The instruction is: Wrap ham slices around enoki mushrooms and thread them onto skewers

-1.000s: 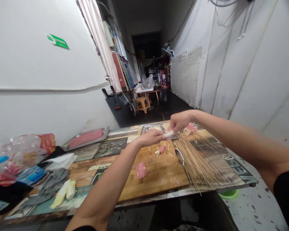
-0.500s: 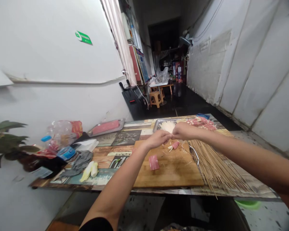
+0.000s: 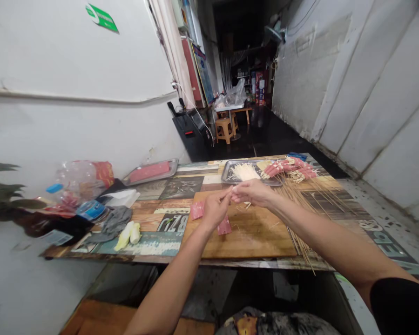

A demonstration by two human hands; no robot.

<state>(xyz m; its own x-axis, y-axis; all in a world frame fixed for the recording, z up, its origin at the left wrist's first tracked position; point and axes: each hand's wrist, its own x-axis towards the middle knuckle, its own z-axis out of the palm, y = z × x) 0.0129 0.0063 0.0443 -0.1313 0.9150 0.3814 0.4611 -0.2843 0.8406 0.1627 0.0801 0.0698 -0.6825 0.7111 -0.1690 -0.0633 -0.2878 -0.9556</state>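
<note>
My left hand [image 3: 214, 208] and my right hand [image 3: 252, 191] meet above the wooden cutting board [image 3: 251, 235]. Both pinch a small pale bundle between their fingertips; it looks like enoki mushroom. A pink meat slice [image 3: 197, 210] lies on the board's left end and another [image 3: 225, 226] shows just below my left wrist. Behind the board a metal tray [image 3: 226, 177] holds loose enoki mushrooms [image 3: 244, 171]. Finished meat-wrapped skewers [image 3: 288, 167] rest at its right side. Bare bamboo skewers [image 3: 300, 209] are spread to the right of the board.
At the back left a second metal tray [image 3: 150, 172] holds red meat. Plastic bags and packets [image 3: 77, 186], a grey cloth [image 3: 113, 223] and pale vegetable pieces [image 3: 127, 235] crowd the table's left end. A corridor with stools [image 3: 225, 130] runs behind.
My joined hands have come left and nearer, from the board's far edge to over its left part. A meat slice now shows at the board's left end. The camera has tilted down.
</note>
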